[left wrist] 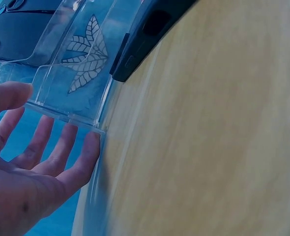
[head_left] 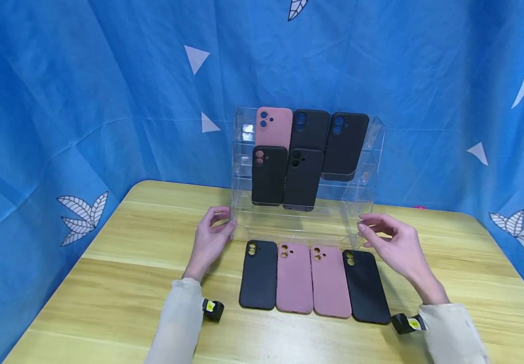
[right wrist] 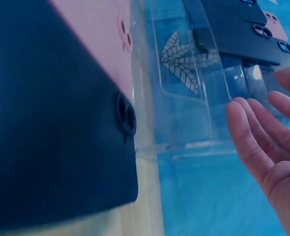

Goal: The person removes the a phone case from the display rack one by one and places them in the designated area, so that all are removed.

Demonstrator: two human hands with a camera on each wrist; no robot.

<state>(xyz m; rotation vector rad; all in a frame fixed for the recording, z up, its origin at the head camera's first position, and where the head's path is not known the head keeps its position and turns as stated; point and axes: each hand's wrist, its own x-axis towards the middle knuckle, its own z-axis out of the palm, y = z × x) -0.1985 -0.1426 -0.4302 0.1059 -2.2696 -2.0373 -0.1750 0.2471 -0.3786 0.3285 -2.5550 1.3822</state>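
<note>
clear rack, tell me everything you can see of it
The clear rack looks like glossy, transparent plastic, with stepped tiers and side panels. It stands upright on the wooden table, in front of the blue curtain. It holds five phone cases: one pink and two black above, two black below. The left hand appears to touch its left edge; the right hand is at its right side, contact unclear.

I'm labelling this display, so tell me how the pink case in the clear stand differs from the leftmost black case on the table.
The pink case stands propped in the clear stand; the leftmost black case lies flat on the table. The pink case's lower part is hidden behind another black case; the leftmost black case shows whole. Both have camera cutouts.
</note>
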